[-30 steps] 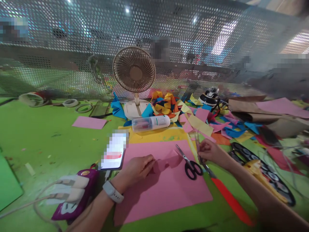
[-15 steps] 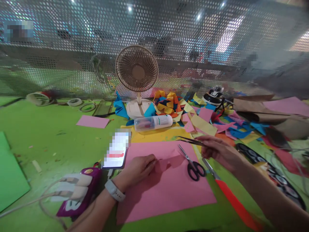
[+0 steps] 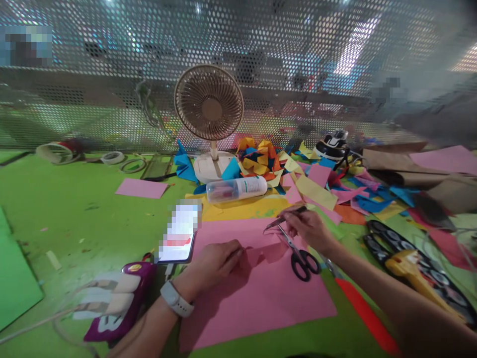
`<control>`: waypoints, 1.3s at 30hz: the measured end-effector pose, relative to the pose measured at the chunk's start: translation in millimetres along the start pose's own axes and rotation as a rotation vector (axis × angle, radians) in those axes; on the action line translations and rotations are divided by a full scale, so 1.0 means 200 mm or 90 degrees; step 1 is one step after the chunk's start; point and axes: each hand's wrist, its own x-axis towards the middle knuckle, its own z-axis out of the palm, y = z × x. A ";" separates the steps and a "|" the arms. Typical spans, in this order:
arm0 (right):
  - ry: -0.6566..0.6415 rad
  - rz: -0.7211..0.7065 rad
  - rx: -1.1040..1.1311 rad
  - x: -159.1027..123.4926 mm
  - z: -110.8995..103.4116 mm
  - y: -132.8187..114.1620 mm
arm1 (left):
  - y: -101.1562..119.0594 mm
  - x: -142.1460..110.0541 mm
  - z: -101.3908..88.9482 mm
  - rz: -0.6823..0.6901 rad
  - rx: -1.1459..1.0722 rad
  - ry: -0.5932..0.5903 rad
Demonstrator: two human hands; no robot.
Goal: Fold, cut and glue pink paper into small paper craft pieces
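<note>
Leftmost, a green sheet (image 3: 17, 278) lies on the green table (image 3: 82, 214), and beside it sits a purple power strip (image 3: 130, 283) with white plugs in it. Beyond them are a roll of tape (image 3: 112, 158) and a pink slip (image 3: 141, 188). A lit phone (image 3: 179, 233), its screen partly blurred, lies next to the left edge of a large pink sheet (image 3: 257, 303).

The left hand (image 3: 219, 261) rests on that sheet, fingers bent and close together, its fingertips at the left end of a small pink paper piece (image 3: 266, 251); I cannot tell whether they pinch it or only press it down. Behind stand a beige fan (image 3: 208, 104) and, in front of its base, a bottle (image 3: 237, 190) on its side.

To the right, the right hand (image 3: 303, 226) is closed around a pair of tweezers (image 3: 275, 223), whose tips point down and leftward near the small piece; contact is unclear. Scissors (image 3: 303, 263) with black handles lie on the large sheet, below this hand. Farther right are a red-handled tool (image 3: 367, 313), partly under the forearm, and a black tray (image 3: 443, 263).
</note>
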 end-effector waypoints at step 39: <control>0.024 0.059 0.102 0.07 0.03 0.20 | 0.02 0.01 -0.02 -0.010 -0.064 -0.016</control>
